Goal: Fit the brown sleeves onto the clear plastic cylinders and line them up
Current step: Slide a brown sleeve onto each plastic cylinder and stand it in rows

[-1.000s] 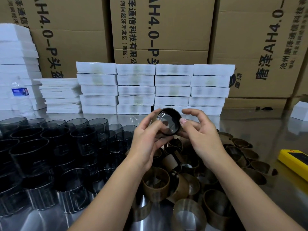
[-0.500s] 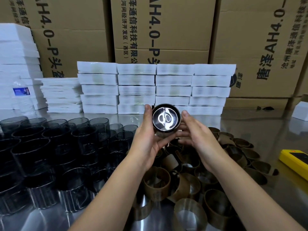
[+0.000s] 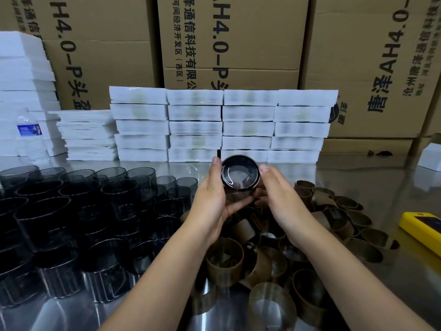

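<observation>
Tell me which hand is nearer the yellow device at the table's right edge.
Right. The right hand touches the right side of the held cylinder, with loose brown sleeves between it and the yellow device; the left hand grips its left side, farther off.
</observation>
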### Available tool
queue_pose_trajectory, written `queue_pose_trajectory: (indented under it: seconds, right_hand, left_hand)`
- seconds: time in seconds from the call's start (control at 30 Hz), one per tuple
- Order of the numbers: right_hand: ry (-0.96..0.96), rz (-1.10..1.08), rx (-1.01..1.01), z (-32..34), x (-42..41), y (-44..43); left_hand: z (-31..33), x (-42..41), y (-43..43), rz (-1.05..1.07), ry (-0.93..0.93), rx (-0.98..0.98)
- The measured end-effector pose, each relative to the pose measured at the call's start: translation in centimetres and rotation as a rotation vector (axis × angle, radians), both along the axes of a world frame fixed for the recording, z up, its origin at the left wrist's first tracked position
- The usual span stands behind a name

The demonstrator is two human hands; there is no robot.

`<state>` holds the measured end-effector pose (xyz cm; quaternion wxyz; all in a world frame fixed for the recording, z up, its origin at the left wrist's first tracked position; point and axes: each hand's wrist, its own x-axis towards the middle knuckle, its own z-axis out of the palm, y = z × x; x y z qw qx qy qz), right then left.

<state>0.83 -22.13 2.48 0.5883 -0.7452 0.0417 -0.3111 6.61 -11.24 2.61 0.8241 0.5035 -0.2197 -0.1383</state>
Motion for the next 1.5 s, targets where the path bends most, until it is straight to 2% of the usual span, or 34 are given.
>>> queue_pose_trajectory:
  seconds: [0.3, 0.4, 0.47, 0.6, 0.63, 0.7, 0.83, 1.0, 1.2, 1.5]
  right_hand:
    - [-0.001, -0.003, -0.059, -0.2, 0.1, 0.4]
    - [-0.007, 0.014, -0.020, -0.1, -0.1, 0.5]
    - [0.013, 0.068, 0.070, 0.1, -0.4, 0.7]
    - [-0.019, 0.288, 0.548, 1.5, -0.5, -0.5]
    - [-0.026, 0.257, 0.551, 2.2, -0.4, -1.3]
    - [-0.040, 0.111, 0.430, 3.7, 0.2, -3.0]
    - [0.034, -0.267, -0.016, 5.1, 2.7, -7.6]
    - [0.387, -0.320, -0.484, 4.1, 6.1, -11.7]
    - [0.511, -0.300, -0.561, 3.3, 9.8, -12.0]
    - [0.585, -0.237, -0.674, 1.6, 13.3, -10.6]
  left_hand:
    - [-0.1, -0.1, -0.2, 0.058, 0.045, 0.042]
    - [-0.1, -0.1, -0.3, 0.068, 0.054, 0.040]
    - [0.0, 0.0, -0.3, 0.075, 0.052, 0.031]
    - [-0.1, 0.1, 0.0, 0.127, 0.045, 0.041]
    - [-0.1, 0.2, 0.1, 0.146, 0.029, 0.069]
    - [0.1, 0.0, 0.2, 0.166, 0.019, 0.113]
    - [0.4, -0.2, 0.2, 0.143, 0.049, 0.111]
    - [0.9, -0.6, 0.3, 0.130, 0.071, 0.096]
    - [1.0, -0.7, 0.1, 0.118, 0.054, 0.085]
    - [1.3, -1.0, 0.1, 0.085, 0.035, 0.045]
